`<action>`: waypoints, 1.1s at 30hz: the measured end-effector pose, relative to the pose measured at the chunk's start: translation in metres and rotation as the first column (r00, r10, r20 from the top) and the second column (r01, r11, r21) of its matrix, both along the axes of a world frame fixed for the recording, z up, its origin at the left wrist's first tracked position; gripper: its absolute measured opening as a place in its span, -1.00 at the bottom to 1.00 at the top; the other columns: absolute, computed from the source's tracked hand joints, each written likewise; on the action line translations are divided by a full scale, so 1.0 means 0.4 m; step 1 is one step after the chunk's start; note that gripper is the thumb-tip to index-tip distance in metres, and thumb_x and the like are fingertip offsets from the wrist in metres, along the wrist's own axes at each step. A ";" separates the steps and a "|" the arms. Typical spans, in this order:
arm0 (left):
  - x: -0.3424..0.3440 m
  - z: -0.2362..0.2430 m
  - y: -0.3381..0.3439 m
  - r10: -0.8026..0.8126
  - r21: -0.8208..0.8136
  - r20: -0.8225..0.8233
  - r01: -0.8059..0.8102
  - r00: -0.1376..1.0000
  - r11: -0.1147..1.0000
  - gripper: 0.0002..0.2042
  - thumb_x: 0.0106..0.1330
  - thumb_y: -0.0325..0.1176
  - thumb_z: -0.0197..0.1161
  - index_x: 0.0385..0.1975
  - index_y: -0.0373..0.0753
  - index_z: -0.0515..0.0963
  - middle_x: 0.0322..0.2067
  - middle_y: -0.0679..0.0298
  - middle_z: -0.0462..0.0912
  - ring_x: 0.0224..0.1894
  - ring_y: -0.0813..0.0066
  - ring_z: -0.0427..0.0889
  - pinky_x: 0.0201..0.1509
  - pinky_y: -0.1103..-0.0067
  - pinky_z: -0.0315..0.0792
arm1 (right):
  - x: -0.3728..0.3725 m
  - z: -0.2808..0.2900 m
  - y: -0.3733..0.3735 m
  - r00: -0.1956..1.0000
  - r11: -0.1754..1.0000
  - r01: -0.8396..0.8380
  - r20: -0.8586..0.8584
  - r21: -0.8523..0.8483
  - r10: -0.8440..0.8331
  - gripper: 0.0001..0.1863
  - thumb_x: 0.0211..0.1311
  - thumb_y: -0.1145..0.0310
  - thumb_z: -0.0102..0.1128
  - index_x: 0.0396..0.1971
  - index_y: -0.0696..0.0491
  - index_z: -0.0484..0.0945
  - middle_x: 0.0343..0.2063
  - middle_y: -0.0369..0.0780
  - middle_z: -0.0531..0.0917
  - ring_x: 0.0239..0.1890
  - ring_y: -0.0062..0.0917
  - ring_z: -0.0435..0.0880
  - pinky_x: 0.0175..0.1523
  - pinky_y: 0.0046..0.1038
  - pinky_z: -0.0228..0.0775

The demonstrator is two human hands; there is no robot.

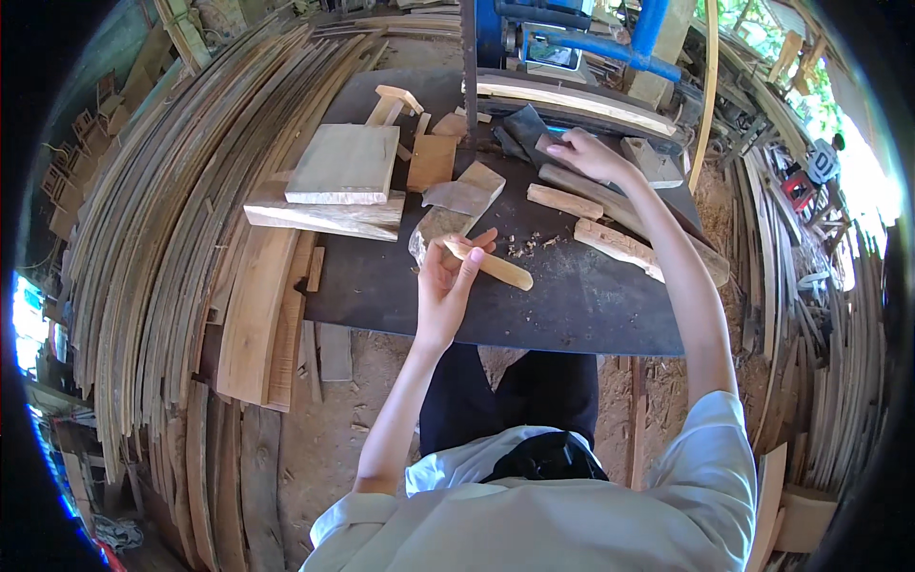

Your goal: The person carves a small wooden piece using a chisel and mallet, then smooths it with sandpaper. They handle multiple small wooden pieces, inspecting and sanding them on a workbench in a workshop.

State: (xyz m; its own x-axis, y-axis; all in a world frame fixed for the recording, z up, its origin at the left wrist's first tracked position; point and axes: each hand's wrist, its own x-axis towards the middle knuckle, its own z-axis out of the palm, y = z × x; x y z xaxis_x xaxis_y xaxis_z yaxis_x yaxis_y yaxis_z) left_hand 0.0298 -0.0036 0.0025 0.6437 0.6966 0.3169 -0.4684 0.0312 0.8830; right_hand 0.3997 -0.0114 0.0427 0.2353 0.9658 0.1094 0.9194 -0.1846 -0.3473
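Note:
My left hand (444, 291) is closed round a slim, light wooden piece (507, 273) with a rounded end, held above the dark table (581, 319). Thumb and fingers pinch it near its upper left end. Farther off to the right, my right hand (593, 156) reaches across the table, its fingers closed at the edge of a dark, folded sheet (524, 132). The sheet's kind is unclear. Behind my left hand lies an irregular flat wood offcut (482, 181) with a greyish patch. Small wood chips (529, 246) are scattered beside the held piece.
Thick boards (343, 164) are stacked at the table's left. Rough wood strips (618, 246) lie under my right forearm. A vertical saw blade (469, 71) and blue machine frame (648, 38) stand at the far side. Long planks (181, 219) fill the left.

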 end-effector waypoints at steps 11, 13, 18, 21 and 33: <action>-0.011 -0.003 -0.006 0.078 0.083 -0.026 -0.076 0.997 0.994 -0.85 0.47 -0.42 0.19 -0.12 -0.29 0.37 -0.04 -0.02 0.68 0.06 0.38 0.63 0.23 0.50 0.43 | -0.053 0.257 -0.181 0.941 0.793 0.089 -0.312 0.603 0.131 -0.50 0.55 -0.03 -0.10 0.03 0.17 0.39 -0.34 -0.21 0.62 -0.32 -0.55 0.63 -0.14 -0.50 0.48; -0.007 -0.004 -0.005 0.113 0.104 -0.030 -0.109 0.993 0.989 -0.85 0.46 -0.43 0.21 -0.14 -0.29 0.39 -0.09 0.06 0.68 0.03 0.41 0.64 0.20 0.52 0.45 | -0.066 0.284 -0.222 0.947 0.701 0.162 -0.309 0.694 0.087 -0.55 0.58 0.02 -0.13 0.03 0.15 0.41 -0.36 -0.22 0.65 -0.31 -0.57 0.64 -0.14 -0.51 0.49; -0.012 -0.007 -0.010 0.133 0.098 -0.078 -0.125 0.988 0.987 -0.82 0.39 -0.50 0.28 -0.12 -0.30 0.43 -0.16 0.15 0.66 -0.01 0.47 0.63 0.07 0.56 0.49 | -0.119 0.350 -0.279 0.920 0.393 0.178 -0.294 0.902 0.260 -0.59 0.60 0.06 -0.17 -0.05 0.14 0.42 -0.29 -0.22 0.66 -0.35 -0.61 0.62 -0.28 -0.56 0.47; -0.012 -0.024 -0.012 0.142 0.144 -0.099 -0.127 0.985 0.981 -0.78 0.30 -0.55 0.37 -0.14 -0.33 0.49 -0.18 0.18 0.66 -0.06 0.50 0.64 0.00 0.59 0.51 | -0.217 0.419 -0.311 0.781 0.177 0.256 -0.311 0.950 0.541 -0.69 0.56 0.14 -0.06 -0.17 0.10 0.45 -0.42 -0.26 0.63 -0.53 -0.65 0.54 -0.48 -0.59 0.34; -0.018 0.005 -0.045 0.422 0.745 -0.295 -0.070 0.857 0.663 -0.90 0.22 -0.51 0.40 -0.28 -0.27 0.71 -0.28 0.21 0.69 -0.21 0.29 0.68 -0.06 0.44 0.53 | -0.442 0.327 -0.413 0.549 0.384 0.409 -0.559 0.828 0.621 -0.85 0.31 0.41 0.32 -0.42 0.13 0.59 -0.73 -0.35 0.47 -0.77 -0.73 0.31 -0.67 -0.62 0.07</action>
